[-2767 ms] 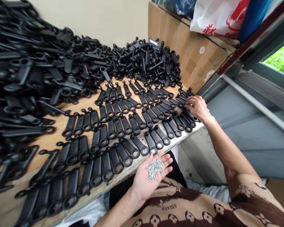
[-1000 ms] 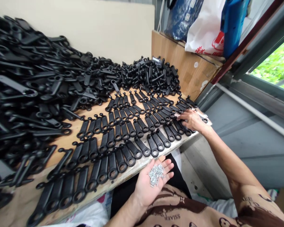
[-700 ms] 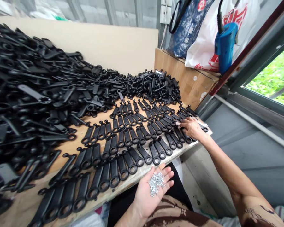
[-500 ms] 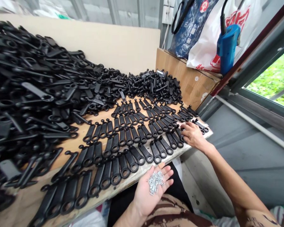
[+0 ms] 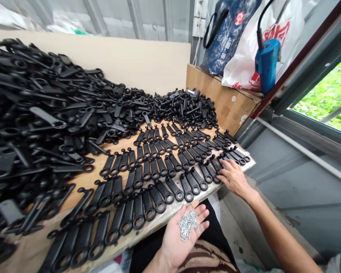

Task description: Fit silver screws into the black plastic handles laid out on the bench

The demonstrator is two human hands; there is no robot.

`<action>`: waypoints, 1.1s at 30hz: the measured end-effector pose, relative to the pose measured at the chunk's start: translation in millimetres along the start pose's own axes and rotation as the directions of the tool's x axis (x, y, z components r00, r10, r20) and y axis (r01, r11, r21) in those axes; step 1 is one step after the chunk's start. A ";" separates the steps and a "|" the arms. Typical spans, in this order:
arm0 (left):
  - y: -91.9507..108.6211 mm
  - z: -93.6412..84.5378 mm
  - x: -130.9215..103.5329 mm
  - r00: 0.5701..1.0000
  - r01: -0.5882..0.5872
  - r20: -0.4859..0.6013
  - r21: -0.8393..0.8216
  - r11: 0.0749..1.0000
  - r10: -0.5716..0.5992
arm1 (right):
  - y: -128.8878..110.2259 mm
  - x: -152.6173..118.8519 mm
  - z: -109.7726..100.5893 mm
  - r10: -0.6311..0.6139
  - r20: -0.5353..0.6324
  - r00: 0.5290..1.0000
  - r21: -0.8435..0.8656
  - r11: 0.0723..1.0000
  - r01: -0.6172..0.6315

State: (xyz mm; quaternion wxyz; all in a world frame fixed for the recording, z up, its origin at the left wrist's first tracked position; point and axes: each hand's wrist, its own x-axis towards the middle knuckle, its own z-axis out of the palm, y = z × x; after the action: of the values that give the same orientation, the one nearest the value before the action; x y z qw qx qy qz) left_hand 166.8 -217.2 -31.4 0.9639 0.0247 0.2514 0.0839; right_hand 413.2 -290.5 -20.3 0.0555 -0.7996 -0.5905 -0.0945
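Observation:
Palm up in front of the table edge, my left hand cradles a small heap of silver screws, its fingers loosely spread. My right hand reaches to the table's right front corner, with fingers curled and bent down at the black plastic lever parts. Its fingertips are partly hidden, and whatever they pinch is too small to tell. Each lever has a ring at one end and a small ball knob at the other. They lie in several rows, rings toward me.
A large heap of the same black parts covers the left and back of the table. At the back right are a wooden box, a blue bag, a white bag and a blue corded tool. A window is at right.
My right hand has shifted slightly toward me and to the right along the front row. My left hand still holds the screws. The view has tilted up a little.

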 end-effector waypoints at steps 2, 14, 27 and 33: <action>0.0 -0.3 0.3 1.000 0.000 -0.003 -0.005 1.000 0.000 | 4.8 -2.0 4.3 -0.011 0.000 1.000 0.037 0.999 0.011; -0.7 1.2 8.3 0.999 0.040 0.018 0.018 0.999 -0.040 | -50.8 -27.2 -38.3 -0.211 -0.139 0.968 0.305 0.920 0.244; -7.1 0.4 -1.2 0.995 0.040 -0.091 -0.108 0.993 -0.050 | -133.5 -47.8 -22.9 -0.515 -0.057 0.855 0.505 0.725 0.470; -4.1 -0.8 -3.1 0.997 0.061 -0.045 -0.095 0.994 -0.066 | -138.9 -44.7 -28.3 -0.471 -0.013 0.882 0.487 0.767 0.417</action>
State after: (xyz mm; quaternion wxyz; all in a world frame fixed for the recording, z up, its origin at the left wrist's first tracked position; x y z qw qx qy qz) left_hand 164.3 -221.7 -31.0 0.9599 -0.0304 0.2710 0.0654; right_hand 265.4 -296.7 -5.5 0.1935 -0.6022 -0.7696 0.0872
